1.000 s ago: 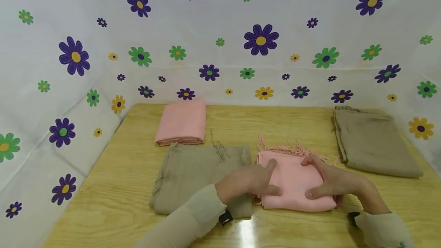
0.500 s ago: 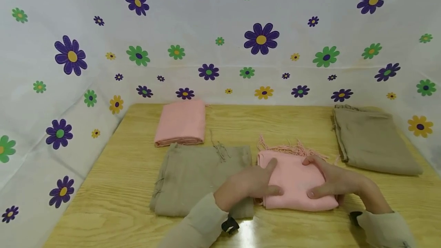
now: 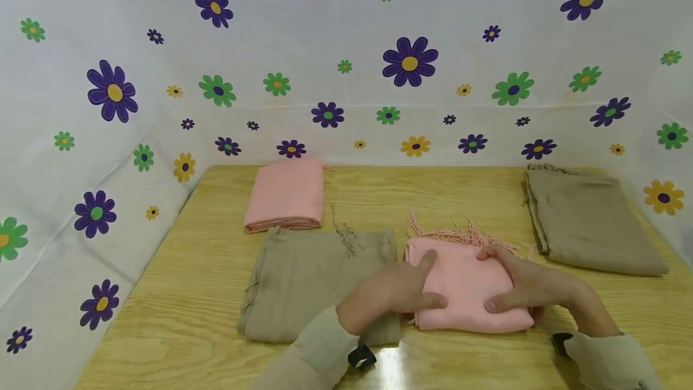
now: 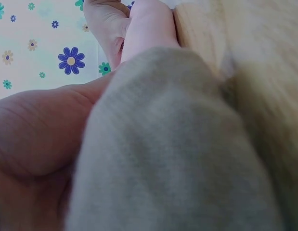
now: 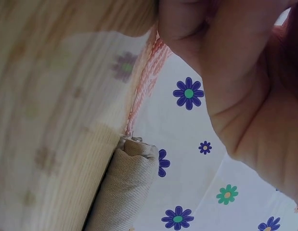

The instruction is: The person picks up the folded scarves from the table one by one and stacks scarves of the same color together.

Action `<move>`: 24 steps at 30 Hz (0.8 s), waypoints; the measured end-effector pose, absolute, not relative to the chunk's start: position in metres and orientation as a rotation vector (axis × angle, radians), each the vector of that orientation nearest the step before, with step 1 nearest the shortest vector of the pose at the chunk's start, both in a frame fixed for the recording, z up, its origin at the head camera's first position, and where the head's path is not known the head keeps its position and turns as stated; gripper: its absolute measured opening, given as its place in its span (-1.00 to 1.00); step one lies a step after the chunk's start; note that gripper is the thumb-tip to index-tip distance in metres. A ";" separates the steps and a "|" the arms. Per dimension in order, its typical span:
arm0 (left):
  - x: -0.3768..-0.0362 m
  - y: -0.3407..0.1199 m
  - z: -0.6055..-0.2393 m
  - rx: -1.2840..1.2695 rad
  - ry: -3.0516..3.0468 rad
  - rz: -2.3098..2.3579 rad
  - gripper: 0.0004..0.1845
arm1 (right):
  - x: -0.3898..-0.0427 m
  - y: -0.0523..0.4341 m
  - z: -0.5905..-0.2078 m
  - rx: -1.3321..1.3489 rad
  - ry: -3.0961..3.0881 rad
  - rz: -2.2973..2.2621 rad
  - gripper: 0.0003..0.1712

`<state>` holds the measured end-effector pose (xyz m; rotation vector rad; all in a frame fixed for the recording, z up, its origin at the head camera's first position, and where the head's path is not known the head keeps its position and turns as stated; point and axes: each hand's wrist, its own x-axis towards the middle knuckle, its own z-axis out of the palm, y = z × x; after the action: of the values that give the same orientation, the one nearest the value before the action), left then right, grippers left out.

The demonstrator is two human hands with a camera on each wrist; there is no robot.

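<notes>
A folded pink scarf (image 3: 465, 281) lies on the table, with its loose fringe (image 3: 465, 235) spread along the far edge. My left hand (image 3: 397, 287) grips its left side, thumb and a finger on top, the other fingers hidden. From the right side my right hand (image 3: 536, 284) holds it the same way, two fingertips showing on the cloth. Under my left wrist sits a folded khaki cloth (image 3: 308, 275) with a few loose threads. In the left wrist view, khaki fabric (image 4: 173, 144) and my left hand (image 4: 38, 130) fill much of the picture.
Another folded pink cloth (image 3: 287, 194) lies at the back left of the wooden table (image 3: 162, 312). A second folded khaki cloth (image 3: 592, 221) is at the back right. Flower-printed white sheeting (image 3: 346, 35) encloses the back and sides.
My left forearm has swung slightly to the right. Both hands keep their hold on the pink scarf, which stays practically in place.
</notes>
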<state>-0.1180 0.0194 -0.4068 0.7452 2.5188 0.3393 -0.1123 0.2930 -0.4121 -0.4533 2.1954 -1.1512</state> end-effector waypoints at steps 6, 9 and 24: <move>-0.118 0.018 -0.406 0.753 2.502 0.370 0.01 | -0.111 0.292 -0.411 -0.379 2.162 -1.151 -0.11; -0.118 0.018 -0.404 0.754 2.499 0.387 0.00 | -0.111 0.293 -0.410 -0.394 2.172 -1.147 -0.12; -0.111 0.011 -0.395 0.736 2.519 0.446 -0.18 | -0.099 0.302 -0.394 -0.461 2.244 -1.060 -0.12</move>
<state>-0.1114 0.0113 -0.3948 0.7361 2.5186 0.4462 -0.0990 0.3025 -0.3935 -0.4610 2.2442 -1.0599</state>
